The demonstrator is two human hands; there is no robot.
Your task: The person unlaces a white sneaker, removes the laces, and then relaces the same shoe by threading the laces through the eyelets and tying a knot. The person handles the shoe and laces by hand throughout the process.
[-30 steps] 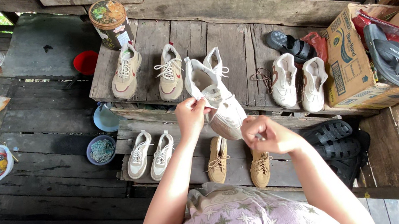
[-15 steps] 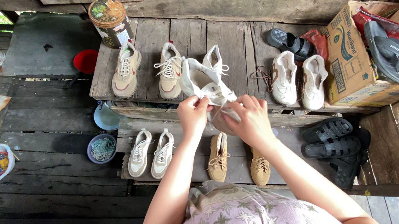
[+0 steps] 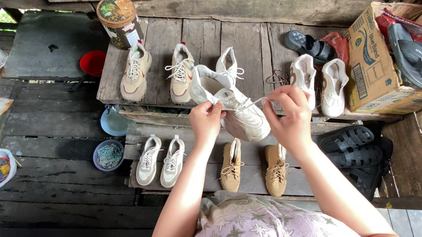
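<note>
While raised over the wooden bench (image 3: pixel 242 32), white sneaker (image 3: pixel 235 109) held aloft between both hands, toe pointing down toward the person. Left hand (image 3: pixel 207 122) pinched shut on the shoe's collar, apparently to steady it. Right hand (image 3: pixel 291 113) closed on the white lace (image 3: pixel 250 104), drawn taut sideways from the sneaker, seemingly to tension or thread it. Grip on each side tight, no fingers spread.

Just behind the sneaker, its likely partner (image 3: pixel 227 65) resting on the bench, laces loose. Left of the sneaker, a beige pair (image 3: pixel 157 73) parked side by side; beyond that, a printed tin (image 3: pixel 119 20). Right of the sneaker, another white pair (image 3: pixel 320 82), then a cardboard box (image 3: pixel 372 64) carrying grey sandals (image 3: pixel 412 55). Below the sneaker, on the lower plank, small white shoes (image 3: pixel 159 159) and tan lace-ups (image 3: pixel 252 164) lined up in pairs, suggesting deliberate sorting.
</note>
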